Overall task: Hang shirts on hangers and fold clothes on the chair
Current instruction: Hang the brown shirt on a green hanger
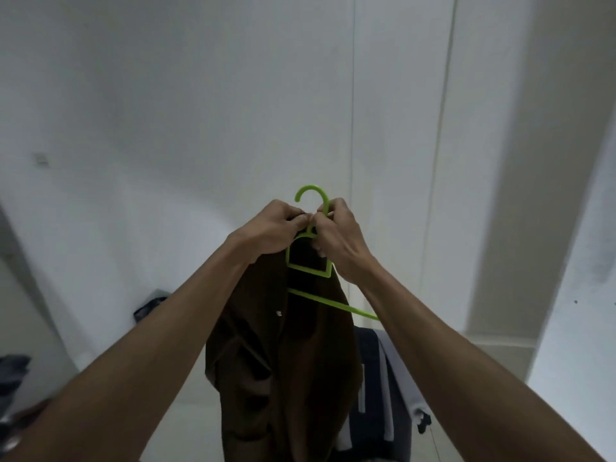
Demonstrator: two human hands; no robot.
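Both hands raised before a white wall [166,95]. Left hand [270,233] and right hand [343,238], fingers curled, pinch the collar of a brown shirt [283,361] at the neck of a green hanger [310,268]; the shirt hangs below. Dark and grey clothes [383,378] lie behind, lower right.

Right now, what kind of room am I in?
Probably a plain room at home, used for laundry: bare white walls, a brown shirt going onto a green hanger, and dark clothes piled behind.
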